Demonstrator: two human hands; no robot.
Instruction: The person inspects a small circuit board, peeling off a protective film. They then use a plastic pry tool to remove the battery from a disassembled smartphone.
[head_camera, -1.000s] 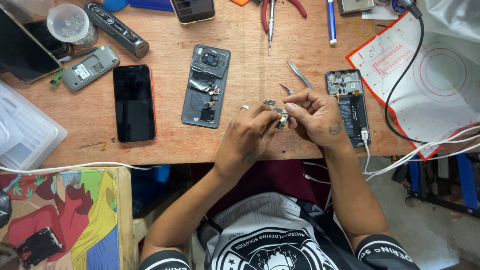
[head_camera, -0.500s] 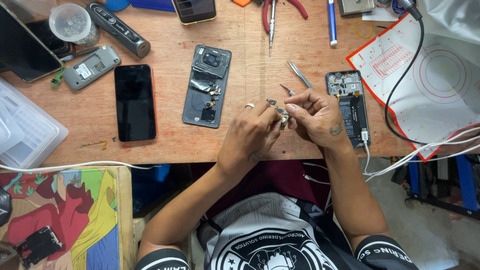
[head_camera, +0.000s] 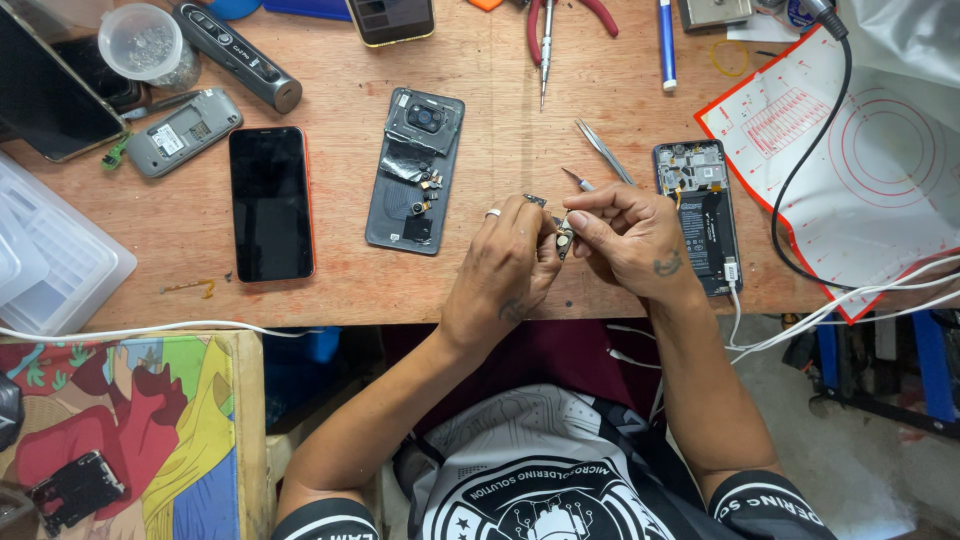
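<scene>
Over the front edge of the wooden workbench (head_camera: 480, 285), my left hand (head_camera: 505, 270) and my right hand (head_camera: 630, 240) meet, fingertips pinched together on a small metallic phone part (head_camera: 564, 238). A ring sits on one finger of the left hand. A phone back cover (head_camera: 415, 170) with its camera module and several tiny loose parts lies just left of the hands. An opened phone (head_camera: 700, 215) with bare battery and board lies just right of them. Tweezers (head_camera: 603, 150) rest behind my right hand.
A black phone (head_camera: 270, 203) lies face up at left, beside a grey handset (head_camera: 183, 130) and a clear plastic box (head_camera: 45, 260). Red-handled pliers (head_camera: 562, 15), a blue pen (head_camera: 667, 45), a red-edged work mat (head_camera: 860, 150) and white cables (head_camera: 860, 300) surround the area.
Both hands stay pinched on the small part, with only slight shifts of the fingers. Nothing on the bench has moved.
</scene>
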